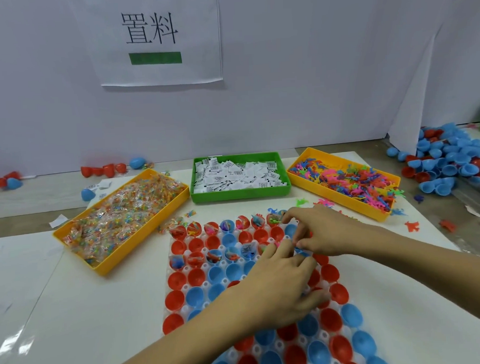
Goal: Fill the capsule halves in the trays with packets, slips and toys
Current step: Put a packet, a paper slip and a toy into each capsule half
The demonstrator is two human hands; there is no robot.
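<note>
A clear tray holds rows of red and blue capsule halves. The far row and part of the third row contain toys and packets, and one half holds a white slip. My left hand reaches over the tray's middle with curled fingers, and a small pink toy shows at its fingertips. Just beyond it my right hand hovers over the tray's right side, fingers bent down towards the left fingertips. Whether it grips anything is hidden.
A yellow tray of candy packets lies at the left, a green tray of white slips behind, and a yellow tray of plastic toys at the right. Loose capsule halves are piled far right, with stray toys near them.
</note>
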